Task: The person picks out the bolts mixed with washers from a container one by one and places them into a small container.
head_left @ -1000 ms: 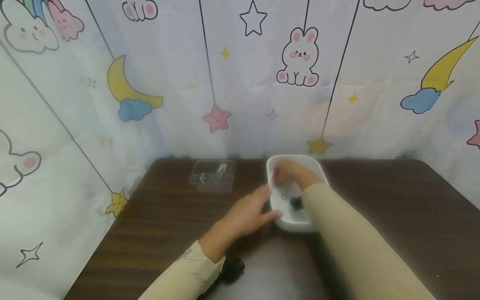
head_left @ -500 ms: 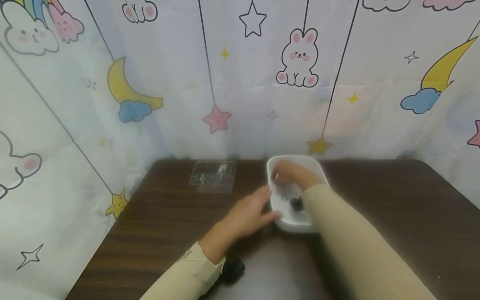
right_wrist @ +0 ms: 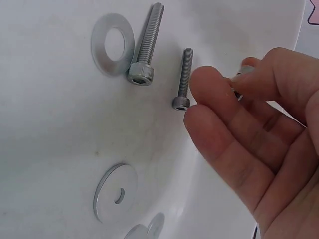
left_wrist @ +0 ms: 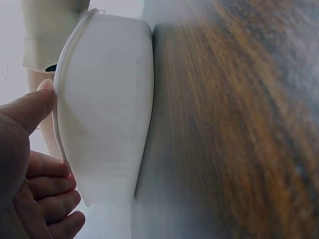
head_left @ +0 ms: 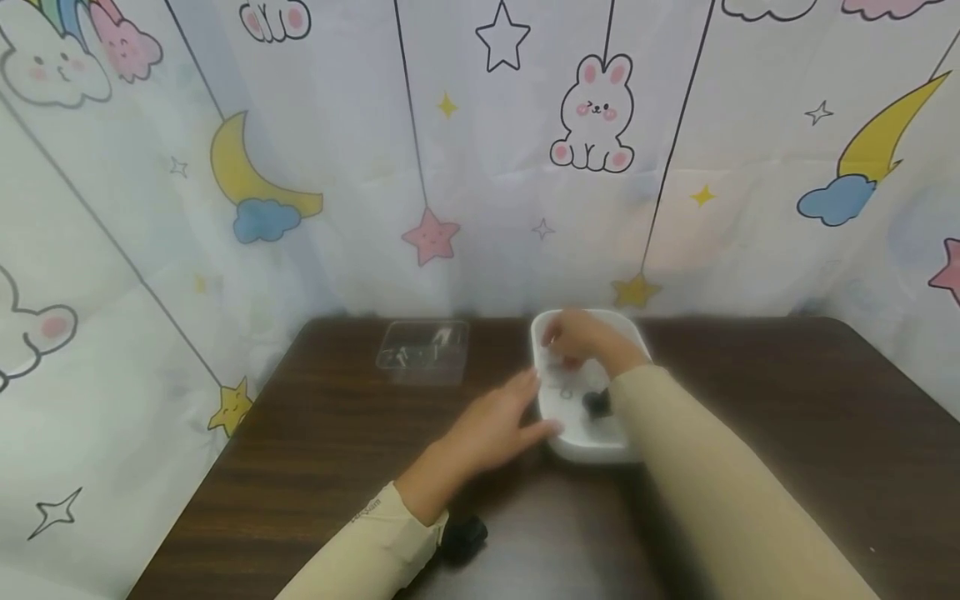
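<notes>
A white plastic bin (head_left: 592,454) stands toward the back of the table. My left hand (head_left: 491,425) rests at its near left side, thumb and fingertips touching the rim, fingers relaxed. Inside the bin, my right hand (head_left: 588,337) pinches a small metal bolt (right_wrist: 245,70) between thumb and forefinger; most of it is hidden by the fingers. Beside that hand lie a thicker socket-head bolt (right_wrist: 146,47), a thinner one (right_wrist: 184,79), a flat washer (right_wrist: 112,45) and a large washer (right_wrist: 115,193). A black object (head_left: 596,403) sits nearer the bin's front, partly covered by the right sleeve.
Left of the bin, a clear plastic tray (head_left: 423,377) with small metal pieces lies on the dark wooden table (head_left: 337,433). A black object (head_left: 463,540) shows at the left cuff. A printed curtain (head_left: 495,183) hangs right behind the table.
My right hand has shifted slightly right and up inside the bin, its fingers turning a little more into view. The left hand stays at the rim.
</notes>
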`<state>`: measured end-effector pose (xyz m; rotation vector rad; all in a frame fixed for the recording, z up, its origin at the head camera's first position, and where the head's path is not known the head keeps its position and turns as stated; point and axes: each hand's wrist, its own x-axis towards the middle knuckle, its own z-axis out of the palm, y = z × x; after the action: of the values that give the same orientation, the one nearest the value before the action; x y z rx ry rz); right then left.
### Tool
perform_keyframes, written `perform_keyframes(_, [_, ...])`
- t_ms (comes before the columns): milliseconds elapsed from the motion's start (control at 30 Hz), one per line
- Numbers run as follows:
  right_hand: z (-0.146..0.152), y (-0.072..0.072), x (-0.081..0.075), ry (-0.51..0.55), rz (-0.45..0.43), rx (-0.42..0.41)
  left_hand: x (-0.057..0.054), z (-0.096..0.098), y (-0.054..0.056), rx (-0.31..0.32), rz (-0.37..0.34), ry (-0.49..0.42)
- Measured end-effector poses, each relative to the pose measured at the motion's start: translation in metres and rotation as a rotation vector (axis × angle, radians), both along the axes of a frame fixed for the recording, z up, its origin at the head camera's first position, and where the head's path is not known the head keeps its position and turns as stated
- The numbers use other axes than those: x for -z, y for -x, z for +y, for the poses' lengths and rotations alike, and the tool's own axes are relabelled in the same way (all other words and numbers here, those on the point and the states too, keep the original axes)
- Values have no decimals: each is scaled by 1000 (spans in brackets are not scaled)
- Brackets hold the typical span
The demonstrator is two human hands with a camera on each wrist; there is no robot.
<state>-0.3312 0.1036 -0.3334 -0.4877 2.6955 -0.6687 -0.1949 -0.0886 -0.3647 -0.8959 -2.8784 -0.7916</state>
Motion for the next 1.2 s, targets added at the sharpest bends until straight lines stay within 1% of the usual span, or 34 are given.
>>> perform_keyframes(67, [0,0,0,35,0,9,0,0,0,2,6,6])
perform_keyframes(300, [2,0,0,110,-11,45,-1,1,0,10,17,13])
perform_keyframes(567, [8,1,4,157,-8,51,-1,-1,1,27,2,-11])
perform_keyframes(700, [11,1,3,189,-10,58,-4,-8,2,15,-17,-34])
perform_keyframes(767, [12,0,2,208,-13,57,-6,-15,3,-3,-13,-45])
perform_keyframes(900, [13,-1,0,237,-21,60,-10,-35,8,-72,44,-68])
perform_keyframes(1000, [14,0,-4,248,-9,58,-12,-53,14,-135,94,-92])
perform_keyframes(1067, [14,0,-7,252,5,58,-14,-66,18,-174,115,-108])
perform_keyframes(1200, [10,-1,-13,297,17,74,-14,-91,25,-246,141,-117])
